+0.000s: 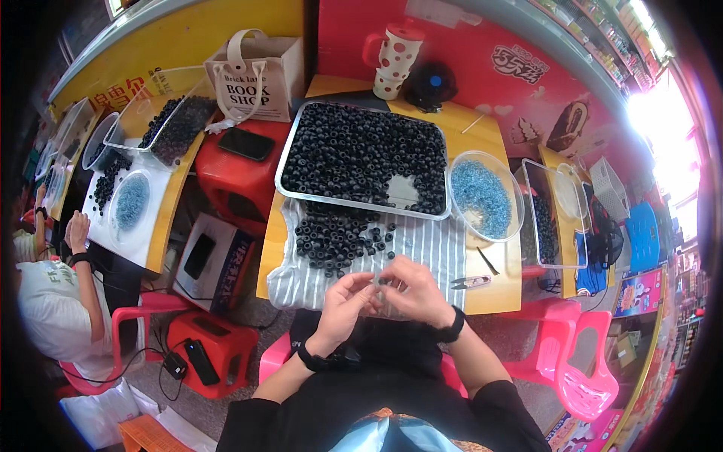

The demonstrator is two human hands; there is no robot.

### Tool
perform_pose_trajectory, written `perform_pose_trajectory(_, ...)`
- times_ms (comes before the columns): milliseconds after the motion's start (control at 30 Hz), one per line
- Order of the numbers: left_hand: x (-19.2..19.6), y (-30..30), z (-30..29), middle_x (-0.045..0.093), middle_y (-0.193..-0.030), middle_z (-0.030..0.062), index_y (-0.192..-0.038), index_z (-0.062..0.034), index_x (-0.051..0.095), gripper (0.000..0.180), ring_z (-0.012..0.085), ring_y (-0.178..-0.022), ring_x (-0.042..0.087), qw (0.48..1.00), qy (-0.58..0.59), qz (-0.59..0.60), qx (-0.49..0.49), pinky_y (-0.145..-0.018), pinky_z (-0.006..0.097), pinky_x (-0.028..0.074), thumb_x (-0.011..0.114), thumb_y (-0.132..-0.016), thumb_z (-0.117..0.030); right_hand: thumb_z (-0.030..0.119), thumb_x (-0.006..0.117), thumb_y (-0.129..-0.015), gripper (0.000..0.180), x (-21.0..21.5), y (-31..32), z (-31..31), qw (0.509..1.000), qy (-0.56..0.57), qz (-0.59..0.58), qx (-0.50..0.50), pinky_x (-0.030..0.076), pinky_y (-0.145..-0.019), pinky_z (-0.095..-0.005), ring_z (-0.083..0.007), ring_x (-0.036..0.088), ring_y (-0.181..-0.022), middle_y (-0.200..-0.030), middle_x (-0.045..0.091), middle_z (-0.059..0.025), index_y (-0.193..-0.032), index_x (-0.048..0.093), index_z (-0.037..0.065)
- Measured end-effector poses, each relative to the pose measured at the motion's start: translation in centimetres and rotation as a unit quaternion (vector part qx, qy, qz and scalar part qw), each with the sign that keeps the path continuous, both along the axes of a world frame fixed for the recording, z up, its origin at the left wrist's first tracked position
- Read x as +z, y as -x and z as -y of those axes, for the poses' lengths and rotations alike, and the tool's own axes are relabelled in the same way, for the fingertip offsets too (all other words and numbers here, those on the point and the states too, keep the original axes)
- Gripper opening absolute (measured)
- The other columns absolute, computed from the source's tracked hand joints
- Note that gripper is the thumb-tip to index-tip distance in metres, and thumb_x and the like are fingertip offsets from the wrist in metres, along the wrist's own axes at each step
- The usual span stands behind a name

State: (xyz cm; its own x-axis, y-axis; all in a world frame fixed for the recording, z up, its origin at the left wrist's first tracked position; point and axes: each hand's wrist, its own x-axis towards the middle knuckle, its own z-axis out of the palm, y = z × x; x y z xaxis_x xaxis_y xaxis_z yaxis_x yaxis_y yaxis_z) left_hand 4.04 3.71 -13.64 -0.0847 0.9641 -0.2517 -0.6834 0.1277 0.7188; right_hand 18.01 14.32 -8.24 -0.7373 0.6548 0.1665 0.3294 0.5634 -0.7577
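My left hand (346,307) and my right hand (414,290) meet at the front edge of the table, fingertips pinched close together. Whatever small thing they hold is too small and covered to make out. Just beyond them, a loose pile of small black ring-shaped pieces (327,239) lies on a grey-and-white striped cloth (422,260). Behind the pile stands a clear rectangular tray (354,202) full of more such black pieces (354,151), with a bare patch near its front right. A round clear bowl (518,207) at the right holds many tiny pale-blue pieces (486,197).
Small snips (473,282) and dark tweezers (488,261) lie right of my right hand. A spotted tumbler (397,64), a small black fan (431,84) and a cloth bag (256,79) stand behind. At the left a co-worker (64,301) sits by another table (167,218).
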Motion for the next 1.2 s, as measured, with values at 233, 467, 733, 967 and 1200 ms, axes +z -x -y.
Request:
perform_pose_trajectory(233, 0.0, -1.0, -0.8, 0.068, -0.094, 0.0074, -0.108, 0.0029, 0.064, 0.017, 0.0102, -0.078, 0.065, 0.998, -0.032, -0.02, -0.049, -0.065, 0.022, 0.053, 0.061, -0.093, -0.005, -0.009, 0.062, -0.078, 0.023, -1.1, -2.9, 2.8, 0.988, 0.062, -0.134, -0.034, 0.049, -0.064, -0.03, -0.0234, 0.062, -0.075, -0.084, 0.06, -0.0116, -0.099, 0.066, -0.001)
perform_pose_trajectory(467, 0.0, -2.0, -0.9, 0.067, -0.089, 0.0081, -0.105, 0.0023, 0.062, 0.014, 0.0118, -0.074, 0.064, 0.999, -0.024, -0.029, -0.022, -0.063, 0.022, 0.053, 0.06, -0.092, -0.003, -0.01, 0.061, -0.079, 0.018, -2.1, -3.2, 3.2, 0.98, 0.055, -0.173, -0.083, 0.05, -0.066, -0.0295, -0.0229, 0.064, -0.077, -0.085, 0.064, -0.0124, -0.095, 0.065, -0.002)
perform_pose_trajectory(733, 0.9, -2.6, -0.9, 0.066, -0.089, 0.0061, -0.104, 0.0021, 0.06, 0.012, 0.0093, -0.077, 0.064, 0.993, -0.035, -0.11, -0.003, -0.065, 0.021, 0.053, 0.058, -0.092, -0.001, -0.012, 0.058, -0.077, 0.016, -2.8, -2.6, 3.8, 0.967, 0.065, -0.211, -0.126, 0.048, -0.059, -0.0299, -0.0222, 0.062, -0.068, -0.08, 0.061, -0.0118, -0.09, 0.063, -0.003)
perform_pose_trajectory(967, 1.2, -2.8, -0.9, 0.065, -0.087, 0.005, -0.105, 0.0012, 0.06, 0.013, 0.0085, -0.076, 0.064, 0.977, -0.056, -0.203, 0.005, -0.064, 0.021, 0.052, 0.058, -0.092, 0.0, -0.008, 0.059, -0.07, 0.012, -2.2, -2.5, 3.2, 0.978, 0.029, -0.164, -0.124, 0.043, -0.05, -0.029, -0.0205, 0.056, -0.056, -0.071, 0.054, -0.0095, -0.079, 0.057, 0.0)
perform_pose_trajectory(1200, 0.2, -1.0, -1.7, 0.066, -0.088, 0.0081, -0.105, 0.0043, 0.062, 0.016, 0.015, -0.075, 0.065, 0.994, -0.045, -0.098, 0.031, -0.064, 0.024, 0.052, 0.061, -0.09, 0.001, -0.006, 0.059, -0.072, 0.008, -2.6, -2.1, 0.6, 0.979, -0.146, -0.011, -0.145, 0.044, -0.055, -0.0383, -0.032, 0.057, -0.062, -0.073, 0.055, -0.0133, -0.076, 0.057, 0.001)
